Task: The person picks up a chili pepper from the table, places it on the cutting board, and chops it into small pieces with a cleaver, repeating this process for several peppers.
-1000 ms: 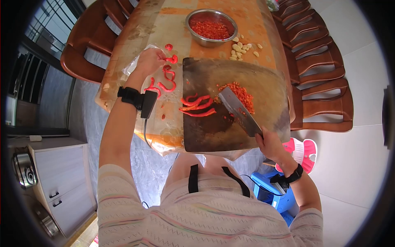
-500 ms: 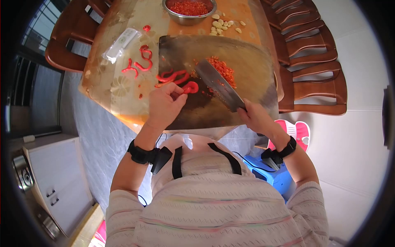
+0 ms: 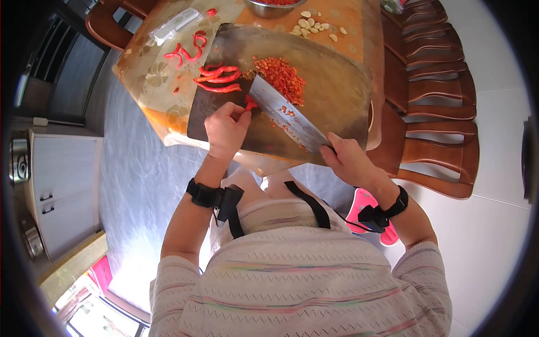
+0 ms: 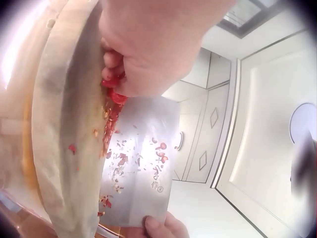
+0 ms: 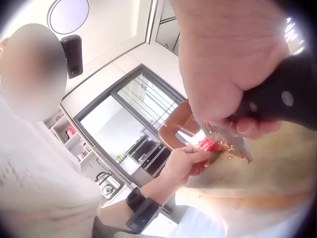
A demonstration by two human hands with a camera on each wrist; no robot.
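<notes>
We see the left hand (image 3: 226,128) low on the cutting board (image 3: 337,84), fingertips curled and pinching a short red chili (image 3: 249,104) down onto the wood. The chili lies just beside the near end of the cleaver (image 3: 283,115) blade, touching or almost touching it. The right hand (image 3: 345,157) is clenched round the cleaver's black handle (image 5: 285,99) at the board's near right edge, and the blade runs diagonally up-left across the board. The blade face is flecked with red bits. The left wrist view shows a red printed mark (image 4: 156,171) on the steel, a few characters ending in ®. It is too small and skewed for us to read. A chopped chili pile (image 3: 281,76) sits past the blade near mid-board. Three or four whole chilies (image 3: 219,78) lie side by side at the board's left part, apart from the left hand. More curled chilies (image 3: 185,53) lie on the desk (image 3: 151,84) left of the board, next to a clear plastic packet (image 3: 174,23) whose print is unreadable. Garlic cloves (image 3: 313,25) are scattered on the desk beyond the board. A metal bowl (image 3: 264,12) is cut off by the top of the head view. Wooden chairs (image 3: 438,73) stand along the desk's right side, and each wrist carries a black strap.
</notes>
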